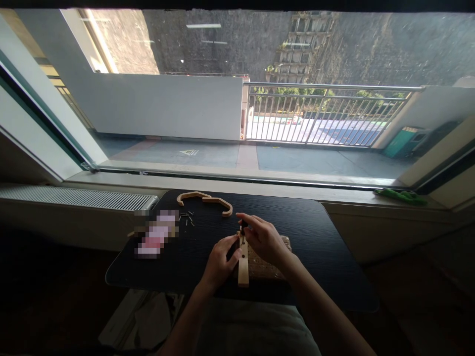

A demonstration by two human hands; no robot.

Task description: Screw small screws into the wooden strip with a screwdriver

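Note:
A pale wooden strip (243, 271) with dark holes along it lies lengthwise on a brown, bubble-wrapped block (262, 266). My left hand (221, 259) grips the strip's left side, thumb pressed near a hole. Above the strip's far end, my right hand (265, 237) is closed around a small dark-handled screwdriver (244, 226), its shaft pointing down at the wood. The fingers cover part of the tool, so its tip is hard to make out. Two curved wooden hooks (218, 200) lie beyond my hands at the table's far side.
Several loose screws (188, 217) lie on the black table (315, 247), beside a blurred pink-and-white item (156, 237). A large window stands behind the table, with a green cloth (403, 196) on its sill. A white radiator (77, 198) runs along the left wall.

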